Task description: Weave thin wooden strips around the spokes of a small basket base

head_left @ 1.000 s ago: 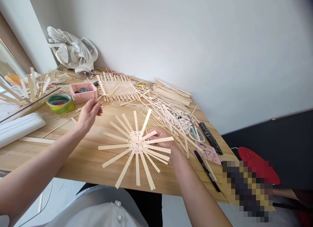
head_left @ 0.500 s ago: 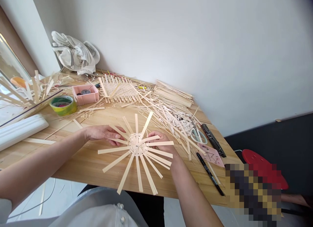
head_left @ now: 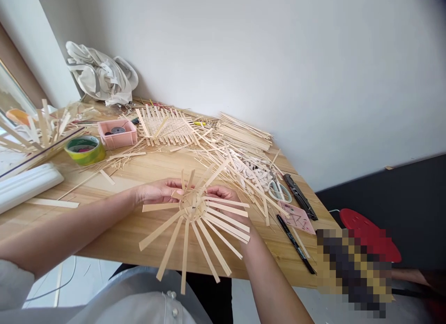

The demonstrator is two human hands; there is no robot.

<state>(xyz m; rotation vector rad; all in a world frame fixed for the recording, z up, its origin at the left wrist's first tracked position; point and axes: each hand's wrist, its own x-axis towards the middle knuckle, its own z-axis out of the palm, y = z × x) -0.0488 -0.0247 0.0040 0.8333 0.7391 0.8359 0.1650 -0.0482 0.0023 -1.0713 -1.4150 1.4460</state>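
Because long spokes [head_left: 185, 259] radiate from it, the woven base [head_left: 193, 208], over the near edge of the desk [head_left: 148, 165], is held beside its centre, presumably for control: left hand [head_left: 163, 191] and right hand [head_left: 225, 194] curl closed on it, partly hidden.

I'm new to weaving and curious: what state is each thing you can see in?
Round weave, held, strips splayed outward
Left hand, touching the weave's left side; grip partly hidden
Right hand, closed on its right side
Flat weave, lying down, strip ends sticking out
Pink box, open, disc inside
Tape roll, lying flat
Marker, lying down; cap unclear
Scissors, lying down; blades unclear
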